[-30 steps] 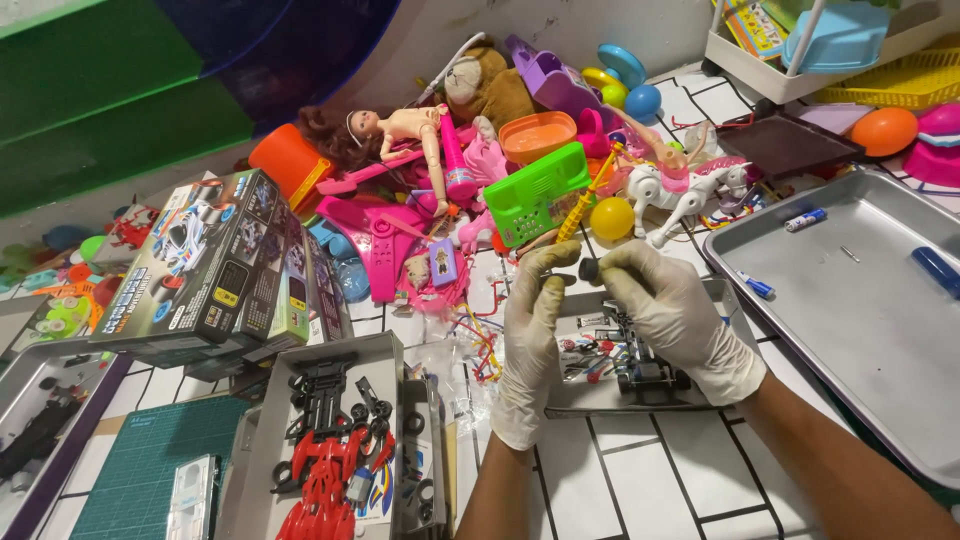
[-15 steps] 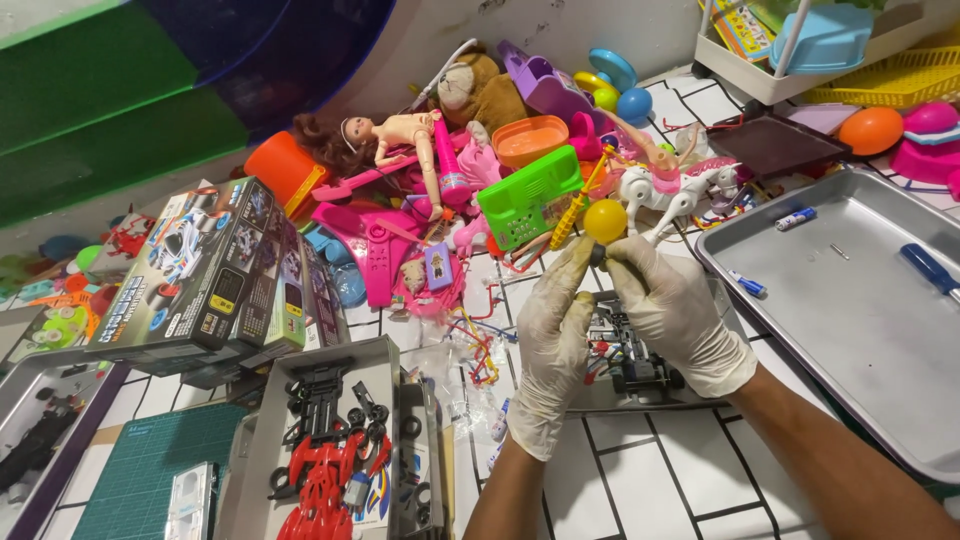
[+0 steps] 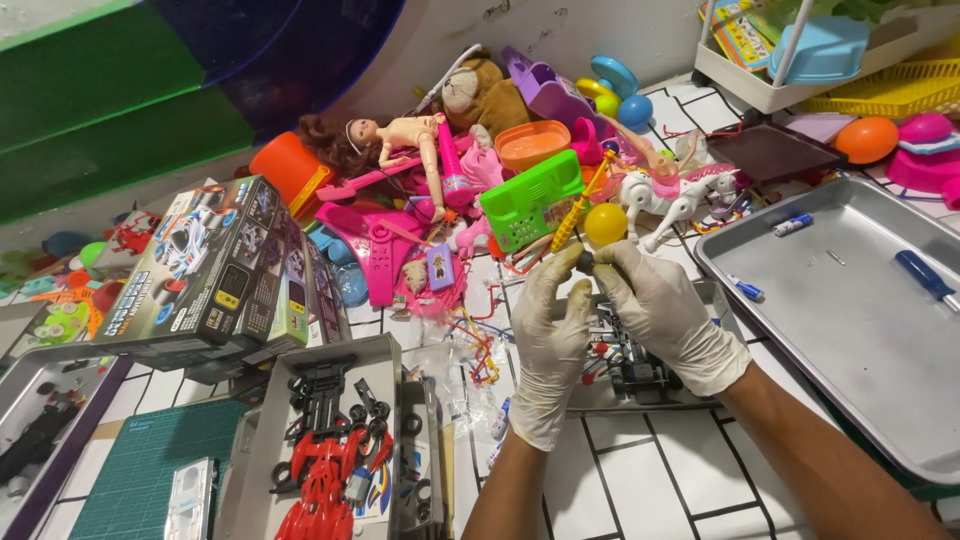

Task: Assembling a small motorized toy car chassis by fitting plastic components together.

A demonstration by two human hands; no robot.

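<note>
Both my hands wear white gloves and meet over a white tiled table. My left hand [image 3: 548,345] and my right hand [image 3: 668,318] pinch one small dark part [image 3: 585,262] between their fingertips, just below a yellow ball [image 3: 606,223]. Under my hands lies a small tray [image 3: 690,395] with a partly built toy car chassis [image 3: 630,365], wires and tiny pieces. What the dark part is I cannot make out.
A large metal tray [image 3: 850,330] at the right holds a blue-handled screwdriver [image 3: 928,280] and small markers. A pile of toys, with a doll [image 3: 400,140], green toy [image 3: 528,200] and white horse [image 3: 665,200], lies behind. Left: model car boxes [image 3: 215,270], red car parts tray [image 3: 330,450], green cutting mat [image 3: 150,480].
My hands have lifted off the chassis tray and drawn together, fingertips now meeting on the small dark part. The view has shifted slightly.
</note>
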